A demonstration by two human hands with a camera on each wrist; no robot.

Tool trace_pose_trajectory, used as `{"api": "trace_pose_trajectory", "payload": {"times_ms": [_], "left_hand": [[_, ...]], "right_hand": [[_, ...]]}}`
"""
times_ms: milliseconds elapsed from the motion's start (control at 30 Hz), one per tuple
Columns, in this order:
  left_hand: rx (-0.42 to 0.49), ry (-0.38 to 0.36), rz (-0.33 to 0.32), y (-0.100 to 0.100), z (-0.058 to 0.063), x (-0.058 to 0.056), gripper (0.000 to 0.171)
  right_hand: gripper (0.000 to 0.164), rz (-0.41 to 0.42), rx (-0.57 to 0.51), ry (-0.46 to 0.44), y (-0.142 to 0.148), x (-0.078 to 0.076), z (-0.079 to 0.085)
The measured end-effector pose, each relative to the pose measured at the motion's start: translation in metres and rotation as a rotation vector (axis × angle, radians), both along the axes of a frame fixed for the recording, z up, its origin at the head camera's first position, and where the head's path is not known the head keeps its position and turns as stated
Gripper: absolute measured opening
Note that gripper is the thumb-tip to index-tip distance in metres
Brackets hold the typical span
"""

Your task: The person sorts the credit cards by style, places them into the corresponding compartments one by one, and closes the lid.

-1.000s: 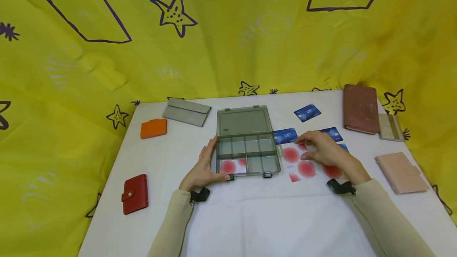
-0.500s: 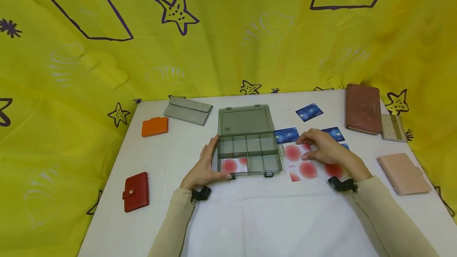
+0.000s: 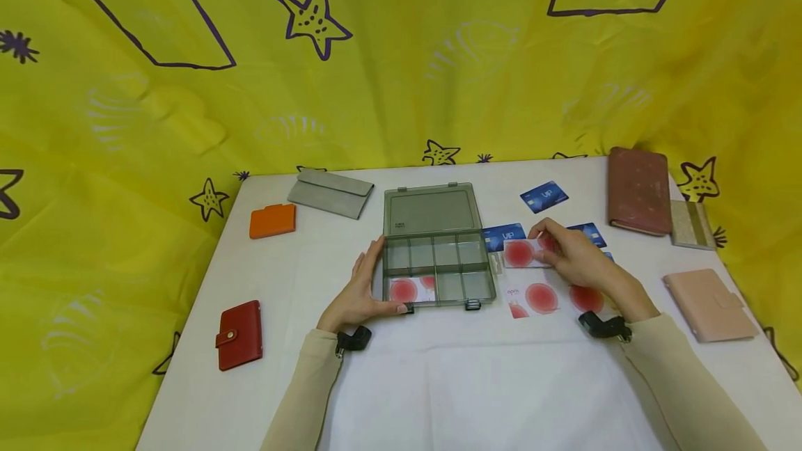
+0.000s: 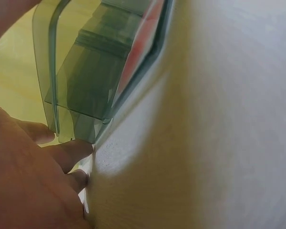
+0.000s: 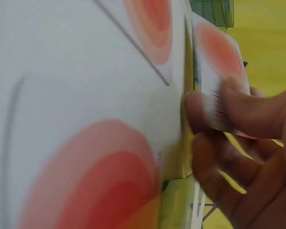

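In the head view my left hand [image 3: 352, 299] rests at the left side of a grey-green clear plastic compartment box [image 3: 431, 211], thumb along its front edge and fingers against its side. The box lies with its lid folded back. One front compartment contains a white card with red circles [image 3: 403, 290]. My right hand [image 3: 573, 259] pinches another red-circle card [image 3: 519, 254] between thumb and fingers, tilted up from the table in the right wrist view. Below that hand lie a further red-circle card [image 3: 540, 298] and one partly hidden by the wrist [image 3: 585, 298].
Blue VIP cards lie behind the right hand, one [image 3: 544, 196] farthest back. Right: brown notebook [image 3: 638, 190], glittery card holder [image 3: 691, 223], pink wallet [image 3: 710, 305]. Left: grey envelope wallet [image 3: 331, 193], orange case [image 3: 272, 220], red wallet [image 3: 241, 335]. A yellow curtain [image 3: 388, 89] hangs behind.
The right hand has picked up the upper red-circle card from the table and raised it slightly, its near edge now apart from the card below. The left hand stays at the box.
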State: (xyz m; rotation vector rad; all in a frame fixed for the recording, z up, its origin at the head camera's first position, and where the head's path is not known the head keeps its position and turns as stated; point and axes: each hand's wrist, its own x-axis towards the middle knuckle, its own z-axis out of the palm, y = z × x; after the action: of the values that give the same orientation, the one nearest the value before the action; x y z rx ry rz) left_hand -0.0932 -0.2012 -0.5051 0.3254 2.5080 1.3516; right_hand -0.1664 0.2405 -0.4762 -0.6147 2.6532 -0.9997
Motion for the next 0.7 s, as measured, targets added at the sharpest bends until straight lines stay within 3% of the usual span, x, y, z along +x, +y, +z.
{"api": "trace_pose_trajectory", "payload": {"times_ms": [67, 267, 400, 500, 633, 700], "left_hand": [[-0.002, -0.002, 0.002, 0.000, 0.000, 0.000, 0.136], [-0.011, 0.003, -0.003, 0.000, 0.000, 0.000, 0.136], [-0.013, -0.001, -0.002, 0.000, 0.001, 0.000, 0.136], [-0.015, -0.011, 0.001, 0.000, 0.001, 0.000, 0.136], [-0.014, -0.022, 0.005, 0.000, 0.000, 0.000, 0.136], [-0.007, -0.023, 0.005, 0.000, 0.000, 0.000, 0.137]], "right_hand": [[0.037, -0.044, -0.059, -0.034, 0.000, 0.002, 0.001], [0.053, -0.136, -0.382, -0.129, -0.013, 0.012, 0.001], [0.069, -0.067, -0.566, -0.231, -0.031, 0.018, 0.000], [0.074, 0.025, -0.666, -0.260, -0.050, 0.021, -0.001], [0.071, 0.078, -0.589, -0.189, -0.081, 0.026, 0.001], [0.070, 0.107, -0.507, -0.094, -0.098, 0.028, 0.001]]}}
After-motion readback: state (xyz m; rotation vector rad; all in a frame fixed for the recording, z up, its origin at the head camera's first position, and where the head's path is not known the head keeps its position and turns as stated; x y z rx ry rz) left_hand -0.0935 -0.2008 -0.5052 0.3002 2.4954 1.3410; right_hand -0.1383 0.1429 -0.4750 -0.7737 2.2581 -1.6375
